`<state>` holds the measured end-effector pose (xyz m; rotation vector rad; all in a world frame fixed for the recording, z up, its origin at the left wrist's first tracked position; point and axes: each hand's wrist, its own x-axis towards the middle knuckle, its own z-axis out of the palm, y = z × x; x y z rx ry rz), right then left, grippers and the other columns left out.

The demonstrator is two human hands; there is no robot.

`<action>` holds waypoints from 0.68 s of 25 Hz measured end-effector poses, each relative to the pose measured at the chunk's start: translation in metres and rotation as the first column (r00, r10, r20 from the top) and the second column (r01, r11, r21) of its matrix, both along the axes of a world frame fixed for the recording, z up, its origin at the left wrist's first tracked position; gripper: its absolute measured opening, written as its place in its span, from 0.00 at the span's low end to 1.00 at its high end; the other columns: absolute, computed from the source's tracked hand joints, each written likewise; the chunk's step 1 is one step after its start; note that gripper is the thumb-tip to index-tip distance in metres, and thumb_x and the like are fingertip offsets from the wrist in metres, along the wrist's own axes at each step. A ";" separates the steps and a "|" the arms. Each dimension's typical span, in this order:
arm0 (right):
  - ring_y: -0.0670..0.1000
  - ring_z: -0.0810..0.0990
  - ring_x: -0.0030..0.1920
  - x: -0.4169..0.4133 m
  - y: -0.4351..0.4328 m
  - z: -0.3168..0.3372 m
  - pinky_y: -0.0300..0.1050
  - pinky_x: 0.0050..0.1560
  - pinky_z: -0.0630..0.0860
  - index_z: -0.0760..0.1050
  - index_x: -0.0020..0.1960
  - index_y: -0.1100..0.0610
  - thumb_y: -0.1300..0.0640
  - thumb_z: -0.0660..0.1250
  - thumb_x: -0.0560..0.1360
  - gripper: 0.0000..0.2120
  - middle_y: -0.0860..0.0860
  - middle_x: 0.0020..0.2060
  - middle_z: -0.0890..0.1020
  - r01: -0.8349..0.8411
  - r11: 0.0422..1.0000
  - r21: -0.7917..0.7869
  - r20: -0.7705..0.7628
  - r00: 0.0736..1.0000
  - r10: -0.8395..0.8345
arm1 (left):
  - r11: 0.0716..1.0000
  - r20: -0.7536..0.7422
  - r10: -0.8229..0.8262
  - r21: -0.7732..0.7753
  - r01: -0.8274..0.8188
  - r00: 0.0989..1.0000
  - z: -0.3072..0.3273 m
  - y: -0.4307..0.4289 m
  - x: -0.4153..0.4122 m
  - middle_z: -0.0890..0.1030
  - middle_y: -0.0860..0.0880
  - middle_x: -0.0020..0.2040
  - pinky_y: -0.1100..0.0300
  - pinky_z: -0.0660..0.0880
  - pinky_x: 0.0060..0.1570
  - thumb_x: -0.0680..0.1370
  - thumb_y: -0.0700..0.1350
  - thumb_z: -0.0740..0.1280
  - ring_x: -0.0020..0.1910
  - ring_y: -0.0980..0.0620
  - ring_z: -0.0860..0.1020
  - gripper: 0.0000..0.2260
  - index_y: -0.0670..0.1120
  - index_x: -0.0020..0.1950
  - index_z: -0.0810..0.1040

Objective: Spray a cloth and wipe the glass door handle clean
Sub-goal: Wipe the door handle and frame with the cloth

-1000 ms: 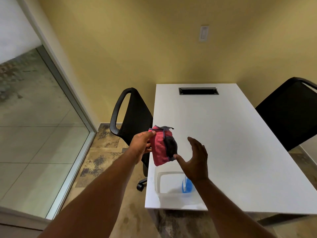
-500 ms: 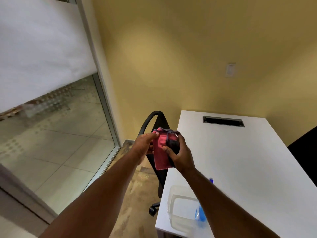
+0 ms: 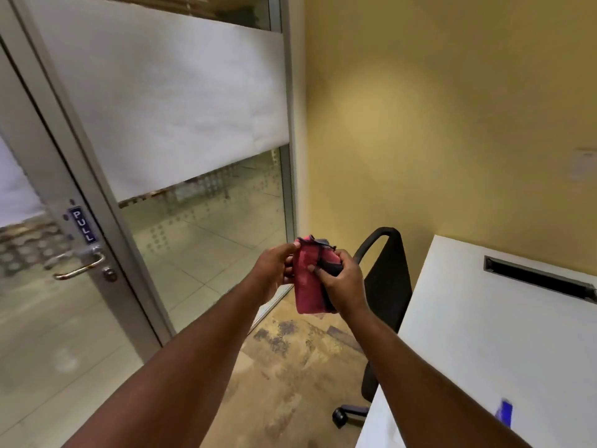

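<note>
worktop (image 3: 478, 334): white, at right, only partly in frame | in its top: dark rectangular slot (image 3: 538, 279) near the far edge | on it: blue object (image 3: 504, 413) near the front, blurred, kind unclear | floor (image 3: 284, 360): mottled tan and brown | on it: black office chair (image 3: 384, 286) on castors, just beside the worktop's left edge

Your right hand (image 3: 342, 282) hides the cloth's (image 3: 308, 282) right side; the blue object (image 3: 504, 412) on the tabletop (image 3: 484, 334) is too blurred to identify.

Red cloth (image 3: 309, 286), yellow wall (image 3: 436, 124), white table (image 3: 484, 334), black chair (image 3: 387, 286).
</note>
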<state>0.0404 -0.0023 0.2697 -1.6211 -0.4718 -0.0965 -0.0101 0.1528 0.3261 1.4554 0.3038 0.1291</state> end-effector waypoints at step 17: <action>0.53 0.87 0.48 -0.036 0.315 0.030 0.46 0.47 0.83 0.79 0.58 0.57 0.55 0.81 0.62 0.26 0.55 0.50 0.88 -0.259 0.893 0.369 -0.202 0.915 0.349 | 0.956 0.033 0.264 0.121 -0.266 0.964 0.014 0.285 -0.094 0.86 0.43 0.52 0.55 0.81 0.50 0.74 0.33 0.75 0.47 0.47 0.84 0.16 0.38 0.62 0.81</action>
